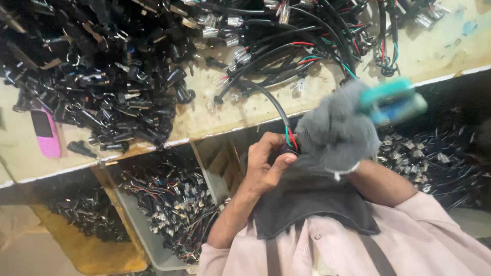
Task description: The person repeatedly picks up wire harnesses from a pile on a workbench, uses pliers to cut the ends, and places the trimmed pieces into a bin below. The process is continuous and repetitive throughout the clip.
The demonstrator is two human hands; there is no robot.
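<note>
Two hands show. The left hand (266, 163) is bare; the right hand (335, 128) wears a grey glove and is blurred. One black cable (271, 102) with red and green wires at its end runs from the table (245, 115) down to the left hand, whose thumb and curled fingers pinch that end; the wire tips sit just at the gloved hand's edge. The right hand is lifted beside it, closed around one teal tool (391, 99), too blurred to tell its kind. Both forearms rise from pale sleeves, and a dark cloth (312, 204) lies over them below the hands. On the table lie one pink phone (46, 133) and heaps of black parts (112, 87) and cables, too many to count. Below the table's edge, a tray (138, 230) holds wired connectors.
</note>
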